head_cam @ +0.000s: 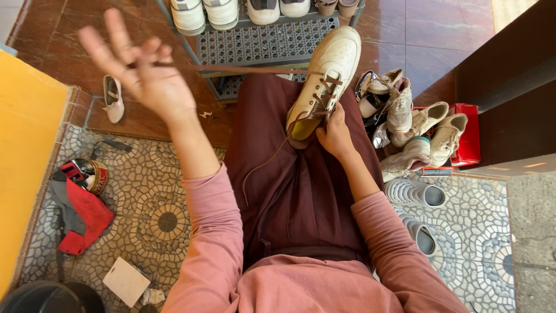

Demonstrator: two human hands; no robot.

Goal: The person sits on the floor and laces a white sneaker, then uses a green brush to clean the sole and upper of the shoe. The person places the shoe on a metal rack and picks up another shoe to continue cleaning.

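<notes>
- One cream high-top sneaker (324,81) propped on lap, toe toward 12 o'clock, heel down at about 6 o'clock of shoe; brown maroon trousers (289,191) beneath.
- Brown shoelace (231,69) threaded through several eyelets, visibly crossed over tongue; one end drawn taut toward 9 o'clock, other end trailing loose down lap toward 7 o'clock.
- Judged partly laced: lower and middle crossings in place; top eyelets hard to read, no knot seen, so tightening and tying seemingly left.
- Upper pale, slightly scuffed, yellowish lining showing at collar.
- Right hand (334,134) closed around heel and collar of sneaker, steadying it, at 6 o'clock of shoe.
- Left hand (136,66) raised well out at 9 o'clock, lace pinched between thumb and curled fingers, remaining fingers spread wide.
- Pile of pale shoes (411,124) at 3 o'clock of sneaker, against a red box (468,136).
- Shoe rack (263,42) at 12 o'clock, white pairs on it.
- Single small pale shoe (112,98) on floor near 9 o'clock.
- Round tin (90,174) and red cloth (87,223) at 8 o'clock on mosaic floor (150,191).
</notes>
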